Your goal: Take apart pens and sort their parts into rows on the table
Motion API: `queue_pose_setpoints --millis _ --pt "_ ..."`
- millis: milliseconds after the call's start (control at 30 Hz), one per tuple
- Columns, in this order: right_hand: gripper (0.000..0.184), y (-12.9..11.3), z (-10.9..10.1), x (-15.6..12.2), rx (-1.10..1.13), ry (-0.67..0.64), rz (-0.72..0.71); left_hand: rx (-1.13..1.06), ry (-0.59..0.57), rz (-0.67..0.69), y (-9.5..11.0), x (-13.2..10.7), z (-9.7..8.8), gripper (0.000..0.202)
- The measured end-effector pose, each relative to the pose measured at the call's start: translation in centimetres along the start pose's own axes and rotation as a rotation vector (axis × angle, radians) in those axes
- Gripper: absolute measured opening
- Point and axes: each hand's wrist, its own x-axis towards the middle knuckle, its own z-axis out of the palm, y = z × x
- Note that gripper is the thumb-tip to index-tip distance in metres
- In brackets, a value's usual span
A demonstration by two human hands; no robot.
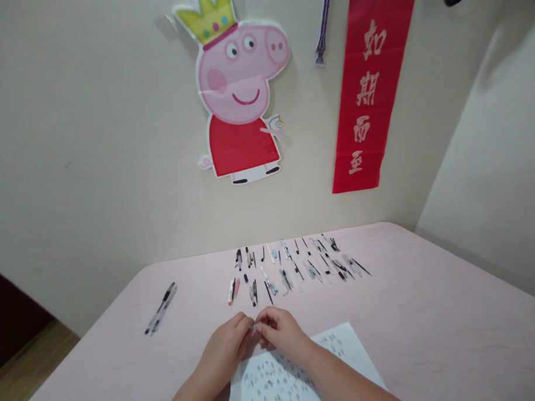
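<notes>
My left hand [225,348] and my right hand [280,332] meet over the pink table [421,323], fingers pinched together around a small clear pen part [255,327] held between them. Just beyond the hands lie several pens and pen parts [291,265] laid out in rows. Under my right forearm is a white sheet of paper [287,379] covered with scribbles.
Two black pens [161,308] lie apart at the table's left. A cartoon pig cutout [240,94] and a red banner [370,93] hang on the wall behind. The table's left edge drops to a wooden floor [25,361].
</notes>
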Motion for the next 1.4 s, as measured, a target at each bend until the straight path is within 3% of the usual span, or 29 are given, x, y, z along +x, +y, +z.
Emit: queue_pose_setpoints --millis 300,733,1133,1400 --pt "0.030 -0.6 0.2 -0.5 -0.010 -0.003 -0.002 -0.167 0.022 0.032 -1.0 -0.1 0.7 0.020" --pt "0.030 -0.3 0.2 -0.3 -0.039 -0.005 -0.021 -0.082 -0.071 0.019 -0.6 0.0 -0.3 0.021" --pt "0.030 -0.4 0.2 -0.4 -0.016 0.013 -0.023 -0.106 -0.026 0.025 -0.8 0.0 -0.3 0.028" --pt "0.013 0.4 -0.7 0.4 -0.191 0.218 -0.231 -0.157 0.064 0.005 -1.5 0.0 -0.1 0.021"
